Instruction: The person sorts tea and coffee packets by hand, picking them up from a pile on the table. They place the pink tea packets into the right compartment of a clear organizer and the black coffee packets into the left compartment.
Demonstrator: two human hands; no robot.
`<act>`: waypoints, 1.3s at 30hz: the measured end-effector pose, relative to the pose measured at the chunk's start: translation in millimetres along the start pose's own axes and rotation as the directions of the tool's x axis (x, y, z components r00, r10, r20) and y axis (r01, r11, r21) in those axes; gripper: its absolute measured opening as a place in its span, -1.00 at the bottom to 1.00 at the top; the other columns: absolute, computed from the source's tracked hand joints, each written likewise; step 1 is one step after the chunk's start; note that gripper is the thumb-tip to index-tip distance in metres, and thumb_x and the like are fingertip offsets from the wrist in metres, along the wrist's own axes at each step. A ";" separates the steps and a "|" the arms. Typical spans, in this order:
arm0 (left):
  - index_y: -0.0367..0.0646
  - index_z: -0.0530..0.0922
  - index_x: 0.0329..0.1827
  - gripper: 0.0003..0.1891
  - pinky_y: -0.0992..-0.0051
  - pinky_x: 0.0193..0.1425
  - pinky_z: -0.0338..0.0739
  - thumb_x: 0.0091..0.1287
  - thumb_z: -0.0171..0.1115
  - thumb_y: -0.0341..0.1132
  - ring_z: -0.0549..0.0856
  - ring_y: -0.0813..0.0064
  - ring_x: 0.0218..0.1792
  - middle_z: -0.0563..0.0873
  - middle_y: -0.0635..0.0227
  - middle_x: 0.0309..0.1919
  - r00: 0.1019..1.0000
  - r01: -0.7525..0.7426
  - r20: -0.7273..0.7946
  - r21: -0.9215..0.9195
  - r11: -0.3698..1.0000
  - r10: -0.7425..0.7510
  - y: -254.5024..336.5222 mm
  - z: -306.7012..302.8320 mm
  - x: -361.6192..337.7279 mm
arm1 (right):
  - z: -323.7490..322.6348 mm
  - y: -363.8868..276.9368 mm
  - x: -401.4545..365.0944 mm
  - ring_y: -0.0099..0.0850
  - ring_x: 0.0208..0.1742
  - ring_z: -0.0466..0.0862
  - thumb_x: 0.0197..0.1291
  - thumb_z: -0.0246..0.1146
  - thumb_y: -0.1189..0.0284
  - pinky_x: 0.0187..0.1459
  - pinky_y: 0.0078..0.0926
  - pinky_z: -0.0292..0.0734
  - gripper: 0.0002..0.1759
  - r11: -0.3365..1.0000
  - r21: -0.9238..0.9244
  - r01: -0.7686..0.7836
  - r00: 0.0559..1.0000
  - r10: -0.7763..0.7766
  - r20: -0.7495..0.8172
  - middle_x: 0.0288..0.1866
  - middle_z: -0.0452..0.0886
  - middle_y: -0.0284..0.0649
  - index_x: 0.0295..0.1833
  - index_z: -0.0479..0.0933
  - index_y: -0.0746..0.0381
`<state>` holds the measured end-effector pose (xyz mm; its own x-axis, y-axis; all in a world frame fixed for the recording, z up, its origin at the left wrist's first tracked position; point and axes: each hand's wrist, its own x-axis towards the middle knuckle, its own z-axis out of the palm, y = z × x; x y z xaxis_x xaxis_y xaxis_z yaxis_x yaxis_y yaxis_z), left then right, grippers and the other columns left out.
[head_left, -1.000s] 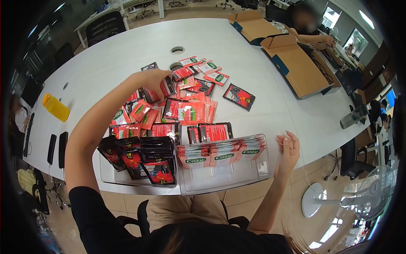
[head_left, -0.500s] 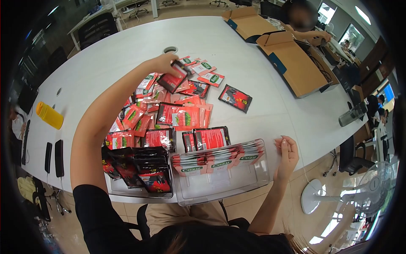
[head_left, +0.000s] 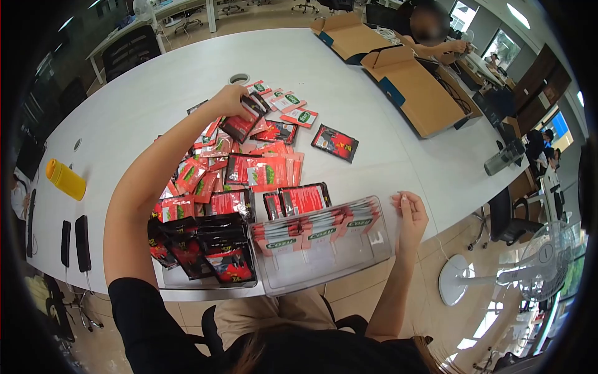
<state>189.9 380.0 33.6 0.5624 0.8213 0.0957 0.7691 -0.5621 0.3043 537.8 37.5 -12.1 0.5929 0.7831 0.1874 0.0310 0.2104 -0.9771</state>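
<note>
My left hand (head_left: pixel 232 101) reaches over the pile and is closed on a black-and-red sachet (head_left: pixel 238 127); a second dark sachet edge shows beside it. Beneath lie loose red and pink sachets (head_left: pixel 266 172) and more black ones. My right hand (head_left: pixel 411 218) is empty, fingers loosely bent and apart, by the right end of a clear plastic bin (head_left: pixel 330 269). Rows of pink-and-white "Cozy" sachets (head_left: pixel 321 234) stand along that bin's far side. To its left, another clear bin (head_left: pixel 237 287) holds black sachets (head_left: pixel 229 266) in upright rows.
One black sachet (head_left: pixel 335 143) lies apart at right. Open cardboard boxes (head_left: pixel 420 93) with cables sit at the far right, near another person. A yellow bottle (head_left: pixel 65 179) and two black devices (head_left: pixel 82 243) are at left. A white fan (head_left: pixel 455 280) stands beyond the table's right edge.
The whole view has shifted slightly left. My left hand still holds the black-and-red sachet over the pile, now tilted differently with another dark edge beside it. My right hand stays by the bin.
</note>
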 end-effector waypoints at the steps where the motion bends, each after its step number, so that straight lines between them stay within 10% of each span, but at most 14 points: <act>1: -0.30 0.56 -0.07 -0.33 0.34 -0.09 0.54 -0.28 0.61 -0.17 0.68 0.16 -0.21 0.69 0.03 -0.28 0.998 -0.018 -0.056 0.000 1.000 0.018 2.1 -2.8 -2.5 | -0.3 0.2 0.8 -0.52 -0.15 0.60 0.35 0.11 0.51 -0.04 -0.61 0.48 -0.82 1.000 -0.004 0.008 1.000 -0.008 0.007 -0.22 0.63 -0.19 -0.05 0.50 0.40; 6: -0.27 0.51 -0.11 -0.39 0.26 -0.09 0.53 -0.22 0.60 -0.20 0.68 0.06 -0.21 0.69 0.04 -0.29 0.982 0.032 -0.182 -0.137 0.990 -0.057 34.9 -31.7 -32.1 | -3.0 3.5 4.1 -0.54 -0.16 0.60 0.35 0.12 0.50 -0.06 -0.62 0.48 -0.82 0.999 -0.008 0.041 0.999 -0.041 0.028 -0.22 0.63 -0.20 -0.06 0.51 0.40; 18: -0.30 0.58 -0.26 -0.69 0.58 -0.18 0.43 0.05 0.49 -0.32 0.54 0.65 -0.33 0.66 0.37 -0.39 0.858 -0.257 -0.510 -0.343 0.904 0.050 116.4 -118.8 -177.5 | -3.9 2.6 -0.9 -0.60 -0.31 0.56 0.37 0.10 0.41 -0.18 -0.67 0.41 -0.78 0.989 0.024 0.147 0.984 -0.143 -0.107 -0.34 0.64 -0.27 -0.10 0.54 0.36; 23: -0.31 0.54 -0.25 -0.69 0.55 -0.17 0.47 -0.02 0.47 -0.47 0.59 0.59 -0.32 0.63 0.36 -0.39 0.820 -0.206 -0.573 -0.281 0.937 0.009 150.3 -120.2 -281.2 | 4.2 -21.4 -31.0 -0.55 -0.31 0.55 0.41 -0.03 0.39 -0.21 -0.60 0.39 -0.71 0.875 -0.192 0.445 0.776 -0.484 -0.406 -0.38 0.58 -0.24 -0.18 0.51 0.38; 27: -0.17 0.49 -0.43 -0.78 0.54 -0.39 0.42 -0.01 0.42 -0.51 0.62 0.44 -0.49 0.65 0.34 -0.55 0.677 -0.551 -0.730 -0.422 0.720 0.090 186.8 -85.5 -335.2 | 45.2 -58.7 -109.8 -0.28 -0.25 0.55 0.31 0.14 0.11 -0.17 -0.31 0.43 -0.51 0.572 -0.010 0.820 0.563 -0.810 -0.165 -0.22 0.58 -0.06 -0.09 0.43 0.42; 29: -0.11 0.49 -0.41 -0.93 0.47 -0.37 0.36 0.17 0.24 -0.44 0.64 0.46 -0.54 0.69 0.33 -0.56 0.660 -0.599 -0.736 -0.392 0.699 0.153 202.4 -63.3 -348.6 | 69.0 -83.6 -140.5 -0.15 -0.02 0.63 -0.10 0.47 -0.01 -0.03 -0.27 0.51 -0.23 0.527 0.265 0.808 0.449 -0.841 0.302 -0.03 0.62 0.00 0.07 0.44 0.34; 36: -0.21 0.54 -0.37 -0.67 0.47 -0.23 0.57 -0.03 0.58 -0.30 0.68 0.39 -0.40 0.71 0.22 -0.47 0.794 -0.571 -0.597 -0.796 0.199 -0.111 240.4 -11.2 -349.4 | 108.9 -78.8 -200.6 -0.12 -0.05 0.70 -0.09 0.49 0.47 -0.11 -0.35 0.64 -0.40 0.763 0.375 0.527 0.605 -0.647 0.465 0.02 0.63 0.05 0.12 0.46 0.33; 39: -0.29 0.37 0.09 -0.25 0.42 0.02 0.54 -0.11 0.63 -0.20 0.67 0.33 -0.15 0.67 0.08 -0.14 0.818 -0.496 -0.528 -0.848 0.185 -0.228 243.8 2.3 -355.0 | 103.3 -75.8 -205.7 -0.16 -0.08 0.70 -0.10 0.49 0.48 -0.12 -0.36 0.63 -0.44 0.748 0.286 0.598 0.646 -0.662 0.380 0.01 0.64 0.02 0.09 0.50 0.30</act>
<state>178.4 -48.9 71.6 0.1246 0.8514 0.5095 -0.3942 -0.4287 0.8129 330.3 -79.1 33.8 0.0571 0.5891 0.8060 0.1476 0.7935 -0.5904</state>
